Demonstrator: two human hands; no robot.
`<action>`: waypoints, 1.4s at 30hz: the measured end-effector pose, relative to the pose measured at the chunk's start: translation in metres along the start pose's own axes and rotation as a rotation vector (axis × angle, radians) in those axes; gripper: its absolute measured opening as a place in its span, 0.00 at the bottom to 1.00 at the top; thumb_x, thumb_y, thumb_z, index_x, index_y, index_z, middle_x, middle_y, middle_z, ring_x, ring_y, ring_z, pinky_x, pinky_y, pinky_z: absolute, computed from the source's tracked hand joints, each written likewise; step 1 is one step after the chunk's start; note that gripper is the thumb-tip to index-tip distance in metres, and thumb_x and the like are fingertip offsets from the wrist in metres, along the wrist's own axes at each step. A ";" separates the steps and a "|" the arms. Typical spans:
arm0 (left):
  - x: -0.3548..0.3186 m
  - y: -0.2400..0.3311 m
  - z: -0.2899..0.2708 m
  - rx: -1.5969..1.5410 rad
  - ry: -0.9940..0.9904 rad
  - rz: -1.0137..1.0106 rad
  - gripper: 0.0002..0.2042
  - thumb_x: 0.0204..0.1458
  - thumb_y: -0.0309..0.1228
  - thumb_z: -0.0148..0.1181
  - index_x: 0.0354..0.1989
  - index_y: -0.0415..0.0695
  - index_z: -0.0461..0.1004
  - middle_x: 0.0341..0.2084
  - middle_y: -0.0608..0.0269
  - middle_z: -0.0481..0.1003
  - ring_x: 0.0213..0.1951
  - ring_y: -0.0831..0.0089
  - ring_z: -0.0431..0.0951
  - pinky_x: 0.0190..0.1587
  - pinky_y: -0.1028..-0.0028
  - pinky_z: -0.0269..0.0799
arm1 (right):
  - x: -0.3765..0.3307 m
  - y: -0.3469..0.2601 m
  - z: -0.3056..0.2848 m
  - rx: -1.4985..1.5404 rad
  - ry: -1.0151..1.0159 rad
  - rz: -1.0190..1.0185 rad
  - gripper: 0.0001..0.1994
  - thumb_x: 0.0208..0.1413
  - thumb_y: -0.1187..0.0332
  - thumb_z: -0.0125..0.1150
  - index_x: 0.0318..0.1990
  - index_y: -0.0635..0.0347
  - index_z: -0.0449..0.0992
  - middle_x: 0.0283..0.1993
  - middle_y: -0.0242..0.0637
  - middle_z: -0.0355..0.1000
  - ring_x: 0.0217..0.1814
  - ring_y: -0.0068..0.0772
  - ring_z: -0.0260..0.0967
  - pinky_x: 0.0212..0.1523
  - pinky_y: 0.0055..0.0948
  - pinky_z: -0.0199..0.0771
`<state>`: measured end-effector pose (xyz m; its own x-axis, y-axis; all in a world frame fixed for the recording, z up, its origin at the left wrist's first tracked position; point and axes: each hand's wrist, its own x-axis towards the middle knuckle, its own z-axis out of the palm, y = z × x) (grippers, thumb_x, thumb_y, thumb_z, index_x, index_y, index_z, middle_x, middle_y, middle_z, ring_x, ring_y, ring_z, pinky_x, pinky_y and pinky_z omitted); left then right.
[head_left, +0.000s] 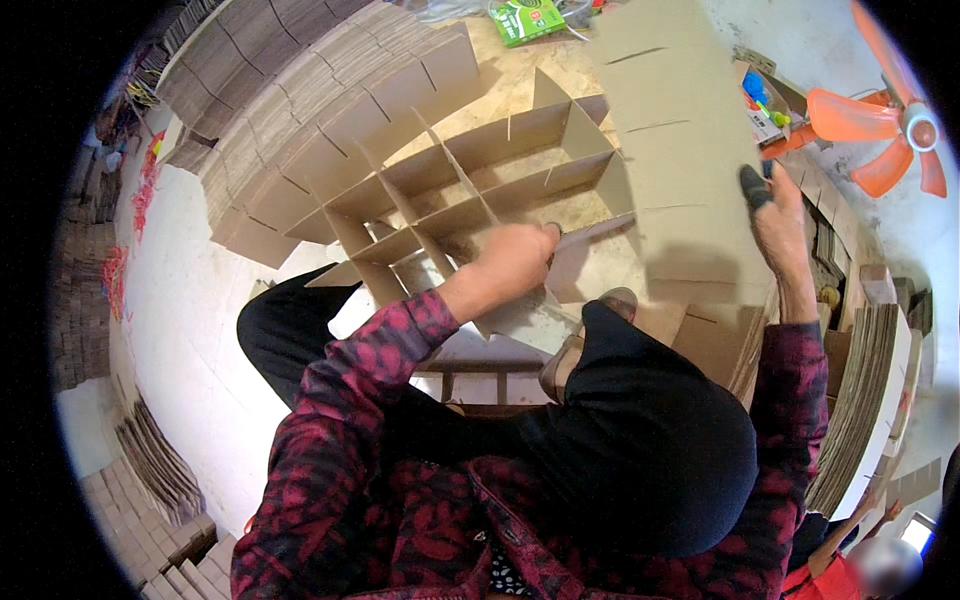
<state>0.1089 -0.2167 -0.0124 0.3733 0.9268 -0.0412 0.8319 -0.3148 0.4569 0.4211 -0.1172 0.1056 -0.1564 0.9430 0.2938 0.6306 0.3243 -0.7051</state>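
Observation:
In front of me lies a brown cardboard divider grid (480,180) made of crossed, slotted strips, with open square cells. My left hand (505,265) is closed at the grid's near side, its fingertips pinching the edge of a strip there; part of that strip is hidden behind the hand. My right hand (780,215), with dark covers on its fingertips, grips the right edge of a wide slotted cardboard sheet (680,130). The sheet stands to the right of the grid, slits running in from its left side, and looks slightly blurred.
Long stacks of slotted cardboard strips (330,110) stand at the far left. An orange fan (880,135) is at the far right, beside a box of small items (765,105). A green packet (527,20) lies at the back. More cardboard stacks (860,400) and another person (835,580) are at right.

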 end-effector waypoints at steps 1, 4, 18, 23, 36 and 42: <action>0.001 0.001 0.000 0.001 -0.001 0.005 0.08 0.41 0.24 0.55 0.32 0.40 0.68 0.30 0.45 0.74 0.32 0.45 0.76 0.33 0.53 0.72 | -0.005 0.013 -0.018 -0.194 0.026 0.006 0.09 0.59 0.68 0.55 0.40 0.67 0.69 0.30 0.38 0.69 0.32 0.28 0.60 0.37 0.30 0.65; -0.004 0.002 -0.003 0.009 -0.004 -0.002 0.08 0.41 0.25 0.55 0.32 0.40 0.68 0.29 0.45 0.74 0.32 0.45 0.76 0.33 0.52 0.73 | -0.043 0.010 -0.043 -0.215 0.215 -0.028 0.09 0.59 0.69 0.55 0.37 0.68 0.70 0.28 0.43 0.69 0.29 0.28 0.58 0.33 0.28 0.64; 0.003 0.005 0.004 0.029 0.024 -0.013 0.08 0.41 0.26 0.55 0.31 0.41 0.68 0.29 0.46 0.74 0.33 0.46 0.76 0.33 0.53 0.72 | -0.093 -0.021 -0.033 -0.395 0.046 0.089 0.07 0.55 0.73 0.55 0.41 0.65 0.70 0.32 0.56 0.71 0.29 0.55 0.65 0.31 0.38 0.68; 0.006 0.012 0.003 0.034 0.020 0.007 0.07 0.40 0.25 0.55 0.30 0.41 0.69 0.29 0.47 0.73 0.32 0.47 0.76 0.34 0.53 0.72 | -0.040 -0.024 0.024 -0.137 -0.048 -0.314 0.21 0.50 0.78 0.56 0.55 0.61 0.67 0.39 0.58 0.71 0.40 0.56 0.71 0.42 0.33 0.70; 0.001 0.008 0.003 0.018 -0.001 0.017 0.09 0.41 0.27 0.56 0.33 0.42 0.69 0.31 0.46 0.74 0.33 0.47 0.77 0.34 0.54 0.73 | -0.001 -0.060 0.057 -0.052 -0.385 -0.237 0.31 0.43 0.85 0.47 0.60 0.59 0.64 0.43 0.61 0.69 0.45 0.61 0.68 0.46 0.39 0.68; 0.004 0.004 0.009 0.029 0.058 0.055 0.12 0.41 0.29 0.58 0.36 0.42 0.69 0.28 0.48 0.76 0.32 0.49 0.78 0.33 0.55 0.74 | 0.008 -0.064 0.063 -0.062 -0.371 -0.269 0.23 0.44 0.84 0.48 0.53 0.62 0.68 0.39 0.61 0.70 0.42 0.60 0.68 0.43 0.40 0.68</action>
<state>0.1170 -0.2158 -0.0188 0.3948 0.9181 0.0349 0.8228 -0.3702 0.4312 0.3312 -0.1254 0.1128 -0.5751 0.7927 0.2024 0.5727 0.5667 -0.5924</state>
